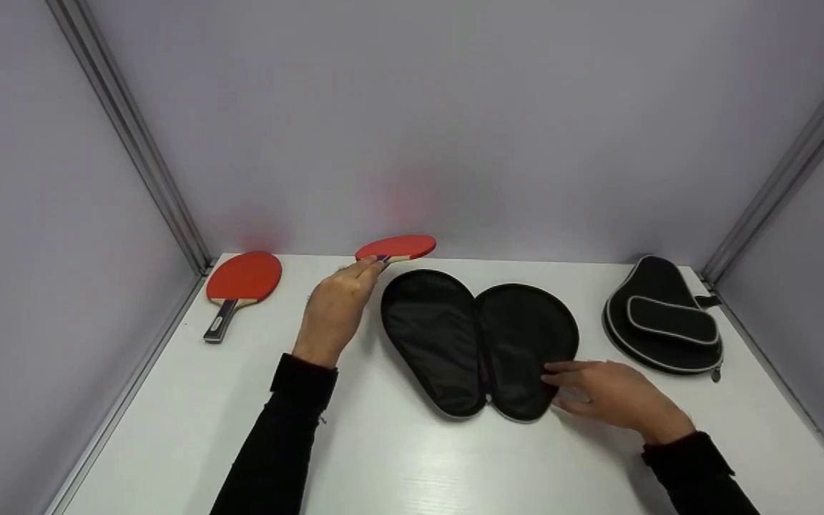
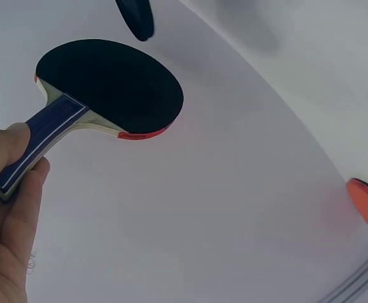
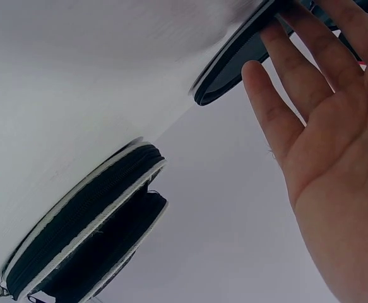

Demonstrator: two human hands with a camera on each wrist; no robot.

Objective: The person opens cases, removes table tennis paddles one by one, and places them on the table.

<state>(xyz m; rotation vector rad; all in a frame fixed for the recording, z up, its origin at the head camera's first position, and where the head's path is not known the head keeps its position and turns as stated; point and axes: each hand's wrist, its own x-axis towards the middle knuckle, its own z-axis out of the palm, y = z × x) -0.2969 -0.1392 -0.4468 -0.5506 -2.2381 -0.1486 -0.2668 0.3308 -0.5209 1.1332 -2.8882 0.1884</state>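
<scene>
Left hand [image 1: 333, 307] grips paddle [image 1: 396, 247] by handle, lifted clear of table, beside open case's far-left edge. Right hand [image 1: 612, 397], fingers spread flat, steadies open case [image 1: 480, 340]. Paddle not yet inside. Second paddle [image 1: 240, 282] lies left of left hand; shut case [image 1: 662, 318] beyond right hand.
</scene>
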